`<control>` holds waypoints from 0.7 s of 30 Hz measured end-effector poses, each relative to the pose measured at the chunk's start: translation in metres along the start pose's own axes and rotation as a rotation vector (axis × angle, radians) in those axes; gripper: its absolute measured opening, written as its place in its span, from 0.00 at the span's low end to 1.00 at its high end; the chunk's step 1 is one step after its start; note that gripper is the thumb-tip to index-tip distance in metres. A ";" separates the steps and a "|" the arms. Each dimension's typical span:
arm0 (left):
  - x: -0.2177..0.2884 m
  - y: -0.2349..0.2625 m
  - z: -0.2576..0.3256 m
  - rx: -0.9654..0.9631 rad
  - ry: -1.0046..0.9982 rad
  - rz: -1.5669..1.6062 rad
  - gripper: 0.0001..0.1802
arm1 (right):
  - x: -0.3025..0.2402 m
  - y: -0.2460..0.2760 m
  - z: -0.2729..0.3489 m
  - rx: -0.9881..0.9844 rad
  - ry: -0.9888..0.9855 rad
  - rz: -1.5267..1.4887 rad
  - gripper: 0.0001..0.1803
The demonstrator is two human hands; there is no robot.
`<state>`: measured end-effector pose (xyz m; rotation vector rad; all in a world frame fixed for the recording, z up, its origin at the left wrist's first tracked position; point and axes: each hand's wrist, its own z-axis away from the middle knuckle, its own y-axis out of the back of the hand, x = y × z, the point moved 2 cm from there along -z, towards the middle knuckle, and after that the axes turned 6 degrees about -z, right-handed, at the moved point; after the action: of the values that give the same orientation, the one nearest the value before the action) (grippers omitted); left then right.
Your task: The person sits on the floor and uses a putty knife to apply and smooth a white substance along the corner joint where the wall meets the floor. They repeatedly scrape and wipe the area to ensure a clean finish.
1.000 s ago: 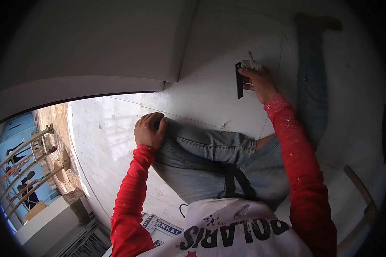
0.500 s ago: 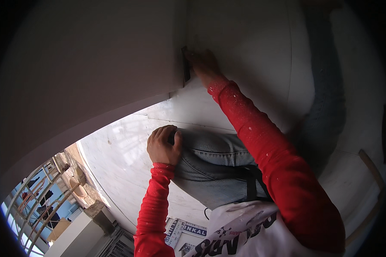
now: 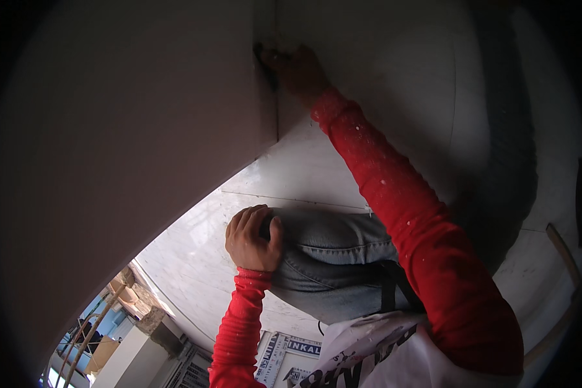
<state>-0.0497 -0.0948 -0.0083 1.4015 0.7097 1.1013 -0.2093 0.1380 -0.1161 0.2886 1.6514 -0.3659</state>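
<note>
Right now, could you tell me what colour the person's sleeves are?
Red, flecked with white specks, clearest on the right sleeve in the head view.

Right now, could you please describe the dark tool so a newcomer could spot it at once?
Follow the pale wall to its vertical corner edge, near the top. There the right hand presses a small dark tool against it. It is the only dark item on the white surfaces.

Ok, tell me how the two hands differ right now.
The left hand lies low and well lit, cupped over the person's denim-clad knee; the right hand reaches up into shadow at the wall corner. The left holds nothing; the right grips a small dark tool pressed to the corner. Both wear red sleeves.
</note>
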 end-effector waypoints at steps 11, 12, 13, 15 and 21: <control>0.006 0.001 -0.008 -0.031 -0.026 0.019 0.11 | -0.006 -0.002 0.011 -0.074 -0.312 -0.130 0.23; 0.006 0.001 -0.008 -0.026 -0.026 0.017 0.11 | -0.008 -0.002 0.012 -0.068 -0.323 -0.123 0.23; 0.006 0.001 -0.008 -0.021 -0.027 0.015 0.11 | -0.010 -0.001 0.014 -0.097 -0.359 -0.107 0.23; 0.006 0.000 -0.008 -0.022 -0.021 0.009 0.11 | -0.017 0.001 0.019 -0.158 -0.436 -0.080 0.21; 0.004 0.000 -0.003 -0.031 0.012 0.018 0.11 | 0.000 -0.018 0.072 -0.108 -0.067 -0.134 0.18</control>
<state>-0.0513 -0.0898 -0.0079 1.3784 0.6871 1.1316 -0.1510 0.0924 -0.1212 0.0843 1.6227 -0.3820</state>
